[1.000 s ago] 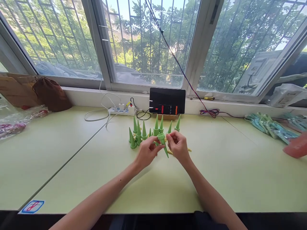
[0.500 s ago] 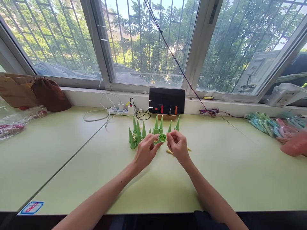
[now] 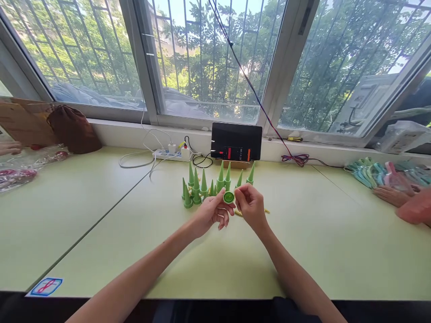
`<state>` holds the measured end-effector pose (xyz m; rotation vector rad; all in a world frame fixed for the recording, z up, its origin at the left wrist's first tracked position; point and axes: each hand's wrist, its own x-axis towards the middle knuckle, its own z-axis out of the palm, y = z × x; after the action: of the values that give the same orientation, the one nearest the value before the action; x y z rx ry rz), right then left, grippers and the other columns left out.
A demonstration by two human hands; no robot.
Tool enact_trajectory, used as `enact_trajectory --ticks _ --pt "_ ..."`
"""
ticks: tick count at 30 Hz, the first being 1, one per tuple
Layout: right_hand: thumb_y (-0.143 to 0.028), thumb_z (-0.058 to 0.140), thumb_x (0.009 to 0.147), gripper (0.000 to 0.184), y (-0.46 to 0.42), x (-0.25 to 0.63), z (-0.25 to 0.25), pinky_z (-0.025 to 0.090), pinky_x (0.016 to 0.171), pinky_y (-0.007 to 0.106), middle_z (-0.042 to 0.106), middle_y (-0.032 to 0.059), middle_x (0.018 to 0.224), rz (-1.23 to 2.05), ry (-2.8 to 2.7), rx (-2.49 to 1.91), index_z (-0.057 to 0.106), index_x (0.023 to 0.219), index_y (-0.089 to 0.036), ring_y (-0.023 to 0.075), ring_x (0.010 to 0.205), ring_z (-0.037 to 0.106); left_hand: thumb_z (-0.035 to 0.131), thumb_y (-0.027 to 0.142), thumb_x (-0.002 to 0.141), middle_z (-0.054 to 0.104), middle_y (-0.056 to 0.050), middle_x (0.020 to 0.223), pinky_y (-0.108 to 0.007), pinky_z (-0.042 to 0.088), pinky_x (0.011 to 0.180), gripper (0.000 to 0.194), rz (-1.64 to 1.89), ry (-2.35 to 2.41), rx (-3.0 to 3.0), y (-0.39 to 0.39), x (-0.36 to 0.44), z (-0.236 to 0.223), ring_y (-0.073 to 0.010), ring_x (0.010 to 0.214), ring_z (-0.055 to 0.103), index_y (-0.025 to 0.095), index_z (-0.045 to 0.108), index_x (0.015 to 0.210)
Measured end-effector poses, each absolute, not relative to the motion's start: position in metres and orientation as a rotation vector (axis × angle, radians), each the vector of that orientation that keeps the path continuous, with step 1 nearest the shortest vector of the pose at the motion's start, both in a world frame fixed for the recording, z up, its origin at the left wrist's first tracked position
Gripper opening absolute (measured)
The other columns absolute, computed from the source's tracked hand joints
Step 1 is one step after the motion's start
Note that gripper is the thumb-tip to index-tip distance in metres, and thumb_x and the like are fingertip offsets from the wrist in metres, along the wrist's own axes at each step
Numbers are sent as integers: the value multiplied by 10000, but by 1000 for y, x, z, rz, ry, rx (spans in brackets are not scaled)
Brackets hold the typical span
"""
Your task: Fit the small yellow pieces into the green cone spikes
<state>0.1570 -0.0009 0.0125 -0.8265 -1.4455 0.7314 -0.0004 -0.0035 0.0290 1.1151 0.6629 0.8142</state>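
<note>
My left hand (image 3: 210,213) grips a green plastic cone (image 3: 229,197) between thumb and fingers, its round hollow end turned toward me. The lower fingers of that hand are loosely curled. Close beside the round end, on its right, my right hand (image 3: 251,202) is closed in a pinch; whatever is between its fingertips is hidden. Just beyond both hands several pointed green cones (image 3: 196,188) stand upright on the table, some partly covered by my hands. Thin yellow pieces (image 3: 238,213) lie on the table by my right hand.
A dark tablet (image 3: 236,141) leans by the window ledge, near a power strip (image 3: 171,154) with cables. Brown drawstring bag (image 3: 74,130) at left. Other people's hands show at the left edge (image 3: 10,147) and at right (image 3: 392,195), near bundled pastel items (image 3: 365,172).
My left hand has turned and its lower fingers now show under the cone. My right hand stays pinched beside it. Other people's hands have come into view at both sides.
</note>
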Motion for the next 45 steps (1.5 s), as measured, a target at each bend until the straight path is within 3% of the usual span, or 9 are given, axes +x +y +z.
enact_trajectory --ticks 5,15,22,26,32,40,45 --pt "-439 582 901 269 0 157 12 379 436 224 510 -42 577 753 -1462 -830 521 783 -205 94 456 462 585 581 848 634 -66 712 -202 401 370 495 871 627 1142 -4 -2 29 -86 446 538 92 628 781" --pt "-461 601 881 300 2 158 12 321 407 222 445 -61 532 797 -1441 -861 510 748 -208 85 426 380 601 528 858 543 22 542 -210 416 394 395 973 746 1523 -6 -4 30 -112 439 559 167 482 746" --pt "-477 603 873 325 2 159 14 301 397 220 432 -63 502 796 -1451 -899 515 724 -201 82 415 363 579 497 872 499 49 527 -214 421 392 333 1031 893 1739 -6 -3 23 -111 424 530 185 482 808" --pt "-470 611 867 327 1 158 15 293 391 216 433 -62 492 821 -1438 -900 517 711 -198 79 412 358 524 417 916 500 8 738 -212 447 478 261 1124 953 2008 -3 -5 15 -95 535 548 191 477 795" --pt "-505 635 833 367 3 156 14 302 364 212 449 -62 471 880 -1374 -902 506 680 -198 75 382 364 428 340 968 568 -74 980 -233 464 623 208 1178 963 2307 -2 -8 13 -118 675 542 194 575 955" --pt "-487 616 856 347 1 151 15 308 359 205 485 -57 482 924 -1351 -871 505 706 -195 71 368 392 476 381 948 535 -43 975 -195 443 461 221 1208 955 2008 -4 -3 17 -74 564 541 192 589 927" --pt "-445 641 847 276 1 152 14 332 380 207 537 -31 565 952 -1391 -826 571 788 -184 77 417 419 479 433 942 527 -28 849 -194 432 395 281 1223 931 1805 -3 -1 18 -108 584 589 188 606 998"
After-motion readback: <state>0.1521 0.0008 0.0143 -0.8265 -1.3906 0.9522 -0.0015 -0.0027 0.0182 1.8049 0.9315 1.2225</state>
